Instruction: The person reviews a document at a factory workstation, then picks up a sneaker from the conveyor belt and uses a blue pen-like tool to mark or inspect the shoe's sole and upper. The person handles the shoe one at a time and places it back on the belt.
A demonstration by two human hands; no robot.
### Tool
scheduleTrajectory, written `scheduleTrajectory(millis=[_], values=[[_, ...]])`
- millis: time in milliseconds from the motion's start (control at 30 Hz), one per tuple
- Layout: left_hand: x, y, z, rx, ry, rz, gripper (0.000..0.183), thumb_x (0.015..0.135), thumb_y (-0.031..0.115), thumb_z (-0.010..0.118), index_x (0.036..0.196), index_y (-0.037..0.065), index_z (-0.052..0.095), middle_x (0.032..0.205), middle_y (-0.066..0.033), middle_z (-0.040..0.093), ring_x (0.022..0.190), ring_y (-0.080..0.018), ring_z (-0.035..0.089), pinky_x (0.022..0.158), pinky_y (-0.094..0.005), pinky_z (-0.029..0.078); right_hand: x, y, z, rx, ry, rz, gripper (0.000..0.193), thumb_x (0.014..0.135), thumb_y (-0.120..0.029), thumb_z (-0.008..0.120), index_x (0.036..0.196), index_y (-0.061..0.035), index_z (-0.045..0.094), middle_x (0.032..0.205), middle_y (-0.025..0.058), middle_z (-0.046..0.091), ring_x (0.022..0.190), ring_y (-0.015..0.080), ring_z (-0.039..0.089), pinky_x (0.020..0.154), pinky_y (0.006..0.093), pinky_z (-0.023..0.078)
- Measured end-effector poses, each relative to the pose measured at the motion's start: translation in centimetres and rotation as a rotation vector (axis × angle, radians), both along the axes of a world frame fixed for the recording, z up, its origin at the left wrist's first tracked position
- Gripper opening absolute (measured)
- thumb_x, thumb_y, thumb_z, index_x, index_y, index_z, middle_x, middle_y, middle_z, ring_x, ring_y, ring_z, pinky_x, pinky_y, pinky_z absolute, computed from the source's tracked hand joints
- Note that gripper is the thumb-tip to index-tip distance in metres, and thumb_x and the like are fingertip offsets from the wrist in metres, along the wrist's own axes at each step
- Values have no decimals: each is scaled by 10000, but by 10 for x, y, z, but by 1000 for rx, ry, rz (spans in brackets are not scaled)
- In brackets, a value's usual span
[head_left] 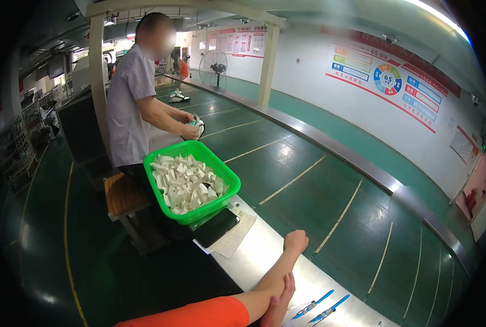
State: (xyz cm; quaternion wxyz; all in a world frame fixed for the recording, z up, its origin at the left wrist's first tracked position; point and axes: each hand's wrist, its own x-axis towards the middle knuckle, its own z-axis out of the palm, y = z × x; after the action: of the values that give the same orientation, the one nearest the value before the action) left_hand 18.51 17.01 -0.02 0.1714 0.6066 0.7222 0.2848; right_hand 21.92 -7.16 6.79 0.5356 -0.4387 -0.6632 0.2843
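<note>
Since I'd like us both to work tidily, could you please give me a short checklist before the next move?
1. Left hand empty: cannot tell; it is curled into a fist.
2. Right hand free: not ok; it rests against the left forearm.
3. Blue tools set down: ok; both lie on the ledge.
4. Basket upright: ok; white pieces inside.
5. Phone off the green belt: ok; beside the basket.

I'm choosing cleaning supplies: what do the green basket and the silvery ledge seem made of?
Green basket: probably moulded plastic with a slight gloss, judging by its uniform bright colour and perforated wall. Silvery ledge: likely smooth bare metal, perhaps steel, given its bright, blurred reflections.
</note>
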Motion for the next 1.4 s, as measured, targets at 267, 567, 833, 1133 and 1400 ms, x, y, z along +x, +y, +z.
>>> scheduleTrajectory(millis=[267,567,833,1133,1400], values=[[7,2,-6,-3,26,-25,228,792,236,549,777,34,655,793,-158,650,761,-318,638,672,-399,521,-2,-45,62,210,-243,424,702,847,-610,281,1209,-46,494,1205,136,517,1183,356,424,1023,578,109],[2,3,-4,11,33,-4,202,786,219,553,773,47,659,803,-156,654,762,-313,642,675,-395,526,-6,-26,19,381,-78,315,509,853,-452,433,1152,-56,548,1053,171,582,965,292,548,908,457,353],[-1,2,-7,27,50,-2,195,785,221,556,770,55,657,791,-156,653,752,-313,643,668,-388,527,-7,-34,36,393,-101,276,534,895,-439,294,1025,6,559,988,172,588,960,325,562,923,476,330],[-3,0,-7,195,-15,7,214,797,244,566,751,41,620,728,-155,625,711,-326,619,636,-415,498,-5,-34,39,415,-86,324,511,894,-417,309,1030,11,553,990,167,591,958,333,561,929,469,318],[-1,6,-14,110,21,15,194,774,212,555,729,38,631,734,-160,630,725,-325,625,648,-415,503,-4,-28,37,425,-81,344,513,891,-420,314,1031,12,553,1011,172,588,972,333,559,942,471,306]])
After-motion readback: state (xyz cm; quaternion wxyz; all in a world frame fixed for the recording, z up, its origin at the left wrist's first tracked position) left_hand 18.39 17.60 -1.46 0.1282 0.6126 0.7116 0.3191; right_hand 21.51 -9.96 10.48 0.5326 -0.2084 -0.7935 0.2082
